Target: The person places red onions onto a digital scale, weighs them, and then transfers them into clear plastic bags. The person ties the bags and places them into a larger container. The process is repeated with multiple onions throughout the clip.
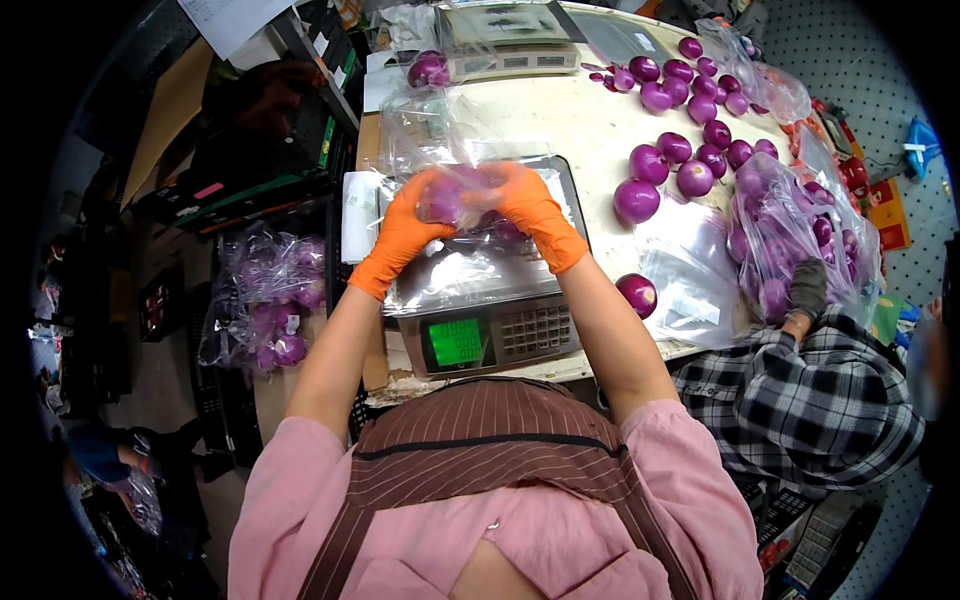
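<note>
Both my hands wear orange gloves and are raised over the metal pan of a digital scale [450,289]. My left hand [409,229] grips the left side of a clear plastic bag [409,142] with red onions [442,199] in it. On the other side my right hand [529,206] holds the same bag, its fingers partly blurred and hidden by the film. The bag's upper part stands loose and crumpled beyond my hands. Green digits glow on the scale's display [454,343], beside its keypad [536,330].
Loose red onions [649,165] lie to the right, near flat clear bags [686,277]. A co-worker's dark-gloved hand [808,289] touches a large bag of onions [780,217]. A second scale [517,60] stands at the back. Filled onion bags [281,300] sit in a crate at left.
</note>
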`<state>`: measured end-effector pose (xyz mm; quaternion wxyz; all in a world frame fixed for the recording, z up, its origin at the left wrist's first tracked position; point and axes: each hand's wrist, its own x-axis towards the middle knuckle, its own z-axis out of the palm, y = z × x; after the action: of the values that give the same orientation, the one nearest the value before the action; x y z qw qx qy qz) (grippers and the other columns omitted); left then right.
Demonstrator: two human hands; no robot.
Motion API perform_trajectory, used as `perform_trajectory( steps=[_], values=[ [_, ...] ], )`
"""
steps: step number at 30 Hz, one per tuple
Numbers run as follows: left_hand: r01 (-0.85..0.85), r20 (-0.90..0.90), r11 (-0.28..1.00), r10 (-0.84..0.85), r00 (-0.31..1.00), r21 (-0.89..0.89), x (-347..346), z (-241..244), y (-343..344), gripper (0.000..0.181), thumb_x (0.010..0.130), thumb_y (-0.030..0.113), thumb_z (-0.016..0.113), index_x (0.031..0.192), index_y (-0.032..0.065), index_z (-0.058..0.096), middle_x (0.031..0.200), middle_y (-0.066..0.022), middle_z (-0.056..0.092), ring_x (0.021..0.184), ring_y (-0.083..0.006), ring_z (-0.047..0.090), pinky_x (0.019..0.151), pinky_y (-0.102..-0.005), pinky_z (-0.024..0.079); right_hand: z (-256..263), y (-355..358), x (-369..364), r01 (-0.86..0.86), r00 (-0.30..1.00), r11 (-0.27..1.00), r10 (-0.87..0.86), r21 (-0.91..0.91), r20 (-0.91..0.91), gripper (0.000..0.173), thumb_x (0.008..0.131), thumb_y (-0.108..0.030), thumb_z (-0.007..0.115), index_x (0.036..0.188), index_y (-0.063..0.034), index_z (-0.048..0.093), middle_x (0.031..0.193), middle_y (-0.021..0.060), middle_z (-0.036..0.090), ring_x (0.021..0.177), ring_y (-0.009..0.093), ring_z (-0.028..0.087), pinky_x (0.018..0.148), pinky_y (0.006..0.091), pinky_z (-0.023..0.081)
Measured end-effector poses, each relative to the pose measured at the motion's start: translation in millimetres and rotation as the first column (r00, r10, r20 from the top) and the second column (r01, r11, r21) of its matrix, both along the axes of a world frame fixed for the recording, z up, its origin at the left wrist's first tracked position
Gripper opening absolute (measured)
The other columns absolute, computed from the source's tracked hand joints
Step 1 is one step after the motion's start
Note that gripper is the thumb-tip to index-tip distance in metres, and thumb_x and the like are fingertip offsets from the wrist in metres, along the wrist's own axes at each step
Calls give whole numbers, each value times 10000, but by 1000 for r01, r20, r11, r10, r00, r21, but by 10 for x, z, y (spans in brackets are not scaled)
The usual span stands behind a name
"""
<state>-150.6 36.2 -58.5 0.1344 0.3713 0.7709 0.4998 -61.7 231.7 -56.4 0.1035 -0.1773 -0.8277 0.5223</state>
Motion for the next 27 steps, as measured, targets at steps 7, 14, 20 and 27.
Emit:
perform_trajectory(
  steps=[7, 14, 20, 27],
  values=[
    [13, -3, 998, -13, 1000, 64, 87, -37, -26, 803, 586, 19, 805, 1326, 94, 502, 1324, -83, 530, 1219, -238, 496, 1030, -334, 404, 42, 12, -30, -40, 995, 999, 42, -26, 85, 593, 619, -362, 838, 1081, -25, 682, 968, 135, 704, 882, 233, 672, 790, 337, 514],
    [-72, 93, 994, 80, 993, -82, -54, 858, -302, 821, 689, 6, 742, 1427, 24, 382, 1408, -118, 477, 1309, -254, 442, 1109, -347, 308, 161, -156, 318, 79, 973, 941, -144, -328, -179, 337, 795, -244, 735, 1032, -10, 683, 987, 117, 691, 886, 197, 655, 791, 304, 500],
    [113, -332, 942, -1, 943, 317, 315, 1955, -280, 290, 843, -69, 504, 1091, -3, 639, 1063, -105, 679, 993, -176, 632, 878, -285, 479, 175, -279, 560, 123, 925, 934, -230, -335, -302, 251, 859, -175, 674, 1069, -39, 683, 1015, 99, 674, 926, 194, 639, 819, 290, 489],
    [326, 25, 682, -411, 911, -655, 88, 1883, 208, 185, 881, 52, 551, 1017, 10, 668, 748, -55, 656, 688, -141, 620, 653, -280, 501, 272, -268, 684, 125, 857, 960, -231, -249, -460, 233, 855, -121, 661, 1079, -65, 689, 1065, 114, 667, 1030, 232, 608, 888, 311, 471]
  ],
)
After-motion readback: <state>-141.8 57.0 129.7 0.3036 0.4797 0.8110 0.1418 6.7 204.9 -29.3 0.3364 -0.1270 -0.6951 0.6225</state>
